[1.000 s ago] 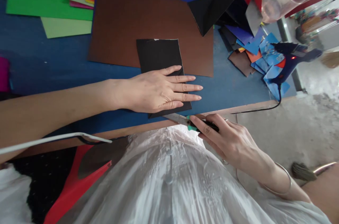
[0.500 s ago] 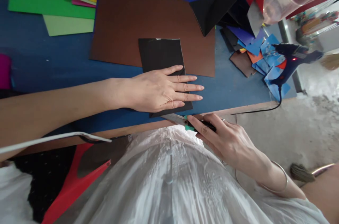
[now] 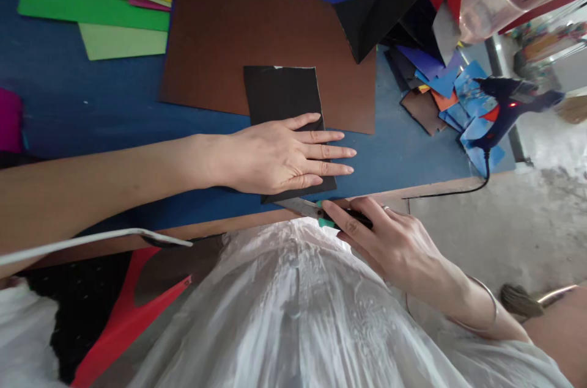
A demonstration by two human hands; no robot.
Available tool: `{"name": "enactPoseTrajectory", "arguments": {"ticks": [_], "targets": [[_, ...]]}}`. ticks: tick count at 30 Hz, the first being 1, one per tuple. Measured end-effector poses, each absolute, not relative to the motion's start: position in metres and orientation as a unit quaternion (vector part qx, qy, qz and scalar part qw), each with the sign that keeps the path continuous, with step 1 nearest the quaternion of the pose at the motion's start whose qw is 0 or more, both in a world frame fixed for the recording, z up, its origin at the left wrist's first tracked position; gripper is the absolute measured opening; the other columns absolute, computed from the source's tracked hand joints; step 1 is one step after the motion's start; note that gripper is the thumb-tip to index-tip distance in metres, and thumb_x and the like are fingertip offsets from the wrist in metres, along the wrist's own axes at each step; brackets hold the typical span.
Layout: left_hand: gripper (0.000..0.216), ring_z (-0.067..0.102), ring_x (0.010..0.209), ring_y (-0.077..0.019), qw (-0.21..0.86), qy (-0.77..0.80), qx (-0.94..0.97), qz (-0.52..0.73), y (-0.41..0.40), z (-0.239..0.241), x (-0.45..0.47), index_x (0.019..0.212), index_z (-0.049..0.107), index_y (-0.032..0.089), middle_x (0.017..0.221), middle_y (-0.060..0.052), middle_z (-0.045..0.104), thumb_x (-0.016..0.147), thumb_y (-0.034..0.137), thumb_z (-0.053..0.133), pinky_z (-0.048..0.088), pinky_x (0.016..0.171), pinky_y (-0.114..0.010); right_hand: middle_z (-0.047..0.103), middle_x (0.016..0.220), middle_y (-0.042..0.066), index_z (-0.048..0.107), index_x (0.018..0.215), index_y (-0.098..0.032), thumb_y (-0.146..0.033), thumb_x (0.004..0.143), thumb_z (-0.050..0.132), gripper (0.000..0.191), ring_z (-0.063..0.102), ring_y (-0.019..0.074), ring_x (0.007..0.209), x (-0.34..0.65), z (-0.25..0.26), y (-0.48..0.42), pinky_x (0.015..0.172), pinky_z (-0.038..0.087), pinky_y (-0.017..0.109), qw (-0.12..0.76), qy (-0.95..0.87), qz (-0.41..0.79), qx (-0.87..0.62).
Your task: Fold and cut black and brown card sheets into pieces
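We see the left hand [image 3: 279, 156] flat, fingers spread, pressing the black rectangular paper sheet [image 3: 282, 91] onto the blue counter [image 3: 92, 107]; its grip is wide and holds nothing. The sheet lies at the near counter edge, its far part overlapping a large brown paper sheet [image 3: 229, 33]. The right hand [image 3: 394, 244] has its grip closed around a green-and-black utility knife [image 3: 321, 214], blade at the sheet's near edge. A blue glue gun [image 3: 509, 110] sits right, beside a pile of coloured paper scraps [image 3: 440, 79].
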State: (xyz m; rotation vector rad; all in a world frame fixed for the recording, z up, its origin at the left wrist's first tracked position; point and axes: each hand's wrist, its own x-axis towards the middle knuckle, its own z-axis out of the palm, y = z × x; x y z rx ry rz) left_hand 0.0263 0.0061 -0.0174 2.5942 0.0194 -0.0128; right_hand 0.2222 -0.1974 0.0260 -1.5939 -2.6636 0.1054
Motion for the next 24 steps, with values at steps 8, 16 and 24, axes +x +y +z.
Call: {"name": "enactPoseTrajectory", "arguments": {"ticks": [8, 16, 24], "targets": [[0.051, 0.029, 0.162, -0.0209, 0.291, 0.005, 0.957, 0.020, 0.0058, -0.0180, 0.0258, 0.155, 0.047, 0.049, 0.169, 0.012, 0.039, 0.106, 0.041, 0.036, 0.001, 0.135, -0.046, 0.075, 0.119, 0.010, 0.060, 0.146, -0.016, -0.028, 0.110, 0.050, 0.039, 0.074, 0.0160, 0.073, 0.2209, 0.0255, -0.1981, 0.057, 0.058, 0.030, 0.015, -0.858, 0.027, -0.512], [0.053, 0.024, 0.164, -0.0201, 0.297, 0.022, 0.954, -0.015, 0.0054, -0.0161, 0.0266, 0.157, 0.045, 0.050, 0.171, 0.016, 0.035, 0.105, 0.043, 0.033, -0.003, 0.134, -0.045, 0.075, 0.118, 0.008, 0.058, 0.147, -0.017, -0.027, 0.110, 0.049, 0.039, 0.072, 0.0158, 0.069, 0.2201, 0.0262, -0.1966, 0.054, 0.056, 0.032, 0.007, -0.860, 0.020, -0.509], [0.050, 0.035, 0.159, -0.0236, 0.305, 0.016, 0.952, 0.032, 0.0054, -0.0166, 0.0260, 0.148, 0.055, 0.053, 0.164, 0.014, 0.049, 0.103, 0.039, 0.041, 0.012, 0.134, -0.049, 0.074, 0.119, 0.007, 0.057, 0.149, -0.018, -0.027, 0.109, 0.053, 0.041, 0.072, 0.0156, 0.069, 0.2189, 0.0267, -0.1953, 0.054, 0.056, 0.033, -0.001, -0.862, 0.015, -0.507]]}}
